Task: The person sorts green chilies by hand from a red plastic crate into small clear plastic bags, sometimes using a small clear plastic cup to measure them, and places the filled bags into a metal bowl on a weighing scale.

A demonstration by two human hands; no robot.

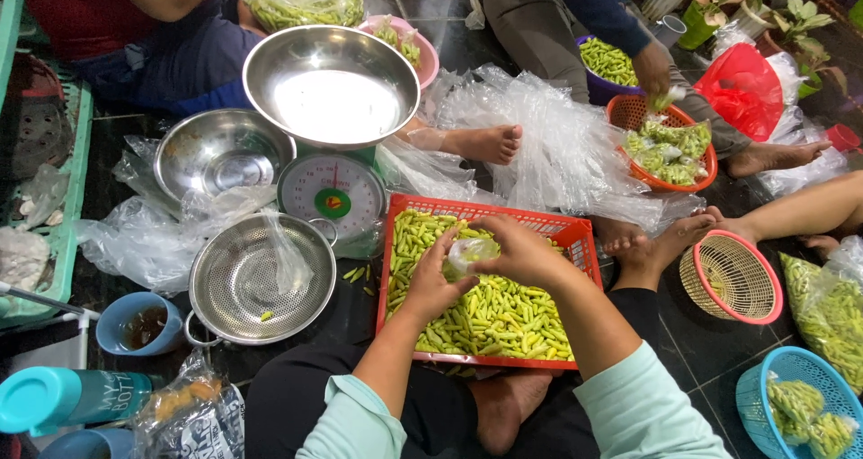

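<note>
Small clear bag (467,254) of green chillies, held up just above the red crate (575,234), near the middle of the scene. Left hand (434,279) cupped under it, fingers closed around the bottom; right hand (520,250) wrapped over the top, pinching the plastic. Held over the crate probably so anything that drops lands back on the heap of chillies (490,311) filling it.

Red crate flat on the dark floor, right between the legs, so both hands reach it easily. To its left: a kitchen scale (331,194) with a big steel bowl (331,86) on top, close enough to weigh without getting up. Two more steel pieces beside it, a plain bowl (218,153) further left and a colander (261,279) nearer, with one stray chilli inside.

Count of baskets on the right side: three, namely an orange one (667,144) stuffed with filled bags, a pink empty one (730,276), a blue one (796,401) with a couple of bags. Another person's hand (652,68) at the far right, dropping a bag into the orange basket. Loose clear plastic sheeting (557,144) piled behind the crate. Blue mug (137,326) at near left.
</note>
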